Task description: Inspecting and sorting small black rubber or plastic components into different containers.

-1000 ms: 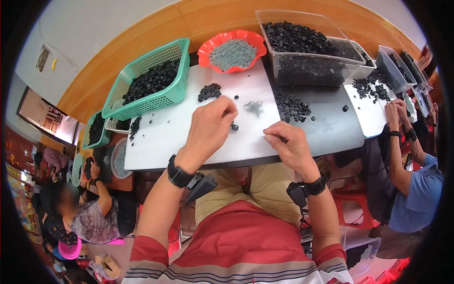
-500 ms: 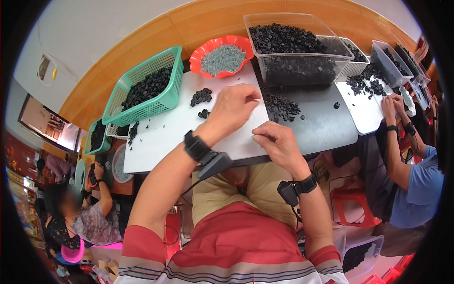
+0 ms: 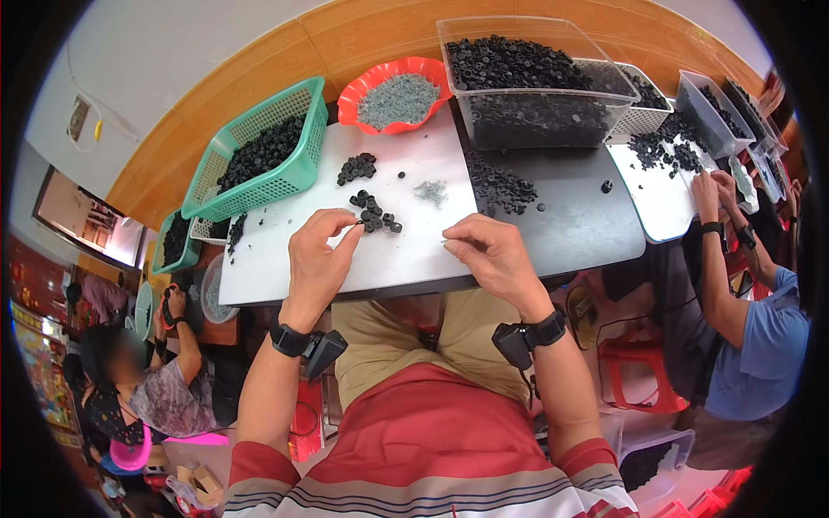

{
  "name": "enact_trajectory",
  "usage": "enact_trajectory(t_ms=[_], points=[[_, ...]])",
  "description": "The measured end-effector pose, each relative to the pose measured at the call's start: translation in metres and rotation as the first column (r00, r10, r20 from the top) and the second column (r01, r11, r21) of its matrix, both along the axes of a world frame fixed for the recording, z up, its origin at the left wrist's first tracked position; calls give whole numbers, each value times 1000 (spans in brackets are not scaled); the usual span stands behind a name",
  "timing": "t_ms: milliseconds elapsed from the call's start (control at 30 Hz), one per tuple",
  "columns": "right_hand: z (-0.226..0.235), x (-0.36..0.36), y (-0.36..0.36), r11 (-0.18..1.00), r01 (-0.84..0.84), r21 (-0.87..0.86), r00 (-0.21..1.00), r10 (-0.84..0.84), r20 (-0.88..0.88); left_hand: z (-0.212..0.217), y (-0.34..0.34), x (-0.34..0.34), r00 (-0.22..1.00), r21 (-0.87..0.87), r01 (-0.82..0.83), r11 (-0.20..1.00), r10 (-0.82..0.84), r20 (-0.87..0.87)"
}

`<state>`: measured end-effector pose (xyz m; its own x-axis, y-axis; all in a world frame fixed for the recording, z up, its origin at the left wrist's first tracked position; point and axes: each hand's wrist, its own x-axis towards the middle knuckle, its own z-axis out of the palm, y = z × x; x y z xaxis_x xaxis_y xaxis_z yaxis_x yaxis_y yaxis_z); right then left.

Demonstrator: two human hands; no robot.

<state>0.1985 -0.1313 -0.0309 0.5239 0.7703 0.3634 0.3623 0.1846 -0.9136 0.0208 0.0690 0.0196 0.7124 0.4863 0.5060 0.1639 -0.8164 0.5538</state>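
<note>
My left hand (image 3: pixel 318 261) rests on the white table top (image 3: pixel 259 276), thumb and forefinger pinched on a small black ring right beside a loose cluster of black rings (image 3: pixel 375 212). My right hand (image 3: pixel 486 253) lies near the table's front edge with fingers curled and pinched together; what it holds is too small to see. A second cluster of black rings (image 3: pixel 357 167) and a small heap of grey pins (image 3: pixel 431 192) lie farther back. A pile of black rings (image 3: pixel 501 186) lies on the dark table part at the right.
At the back stand a green basket (image 3: pixel 259 164) of black parts, a red bowl (image 3: pixel 395 95) of grey pins and a clear bin (image 3: pixel 535 82) of black rings. A person in blue (image 3: pixel 743 328) works at the right; another person sits at the lower left (image 3: pixel 147 388).
My left hand has drawn back from the far middle of the table toward the front edge, beside the small ring cluster. The right hand has stayed near the front edge.
</note>
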Motion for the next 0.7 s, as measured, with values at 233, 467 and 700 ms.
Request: enact_trajectory(t_ms=[233,467,700], points=[[-1,4,-3,998,26,53,999,-28,26,-28,9,-9,996,-151,-91,984,93,12],[-2,5,-1,1000,-10,14,1000,10,-9,-27,3,-4,985,-183,-159,970,144,-89],[0,5,-3,1000,-31,-3,999,31,-34,-27,7,6,983,-178,-123,976,95,-157]])
